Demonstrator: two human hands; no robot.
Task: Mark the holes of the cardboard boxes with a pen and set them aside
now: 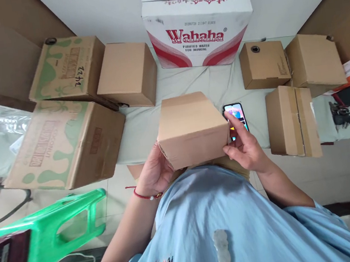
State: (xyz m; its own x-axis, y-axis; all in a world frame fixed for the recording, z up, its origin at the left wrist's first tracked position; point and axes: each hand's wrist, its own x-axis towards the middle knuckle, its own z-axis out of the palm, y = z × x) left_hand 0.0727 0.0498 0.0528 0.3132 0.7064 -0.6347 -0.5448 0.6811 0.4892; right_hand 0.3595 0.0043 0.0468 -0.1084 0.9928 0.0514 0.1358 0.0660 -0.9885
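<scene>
Coconut carton set at left on cloth-covered table. By left hand, left corner of plain cardboard box grasped, fingers partly hidden. Box held at table's near edge; Wahaha water carton seen behind. Right end gripped between thumb and forefinger of right hand. Lit smartphone partly covered by right hand. Tape-sealed cardboard box placed farther right.

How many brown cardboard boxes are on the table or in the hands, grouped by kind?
Green-printed coconut cartons: 2
Tabletop boxes with no visible green print: 4
Handheld plain box, between the left hand and right hand: 1
Total: 7
</scene>
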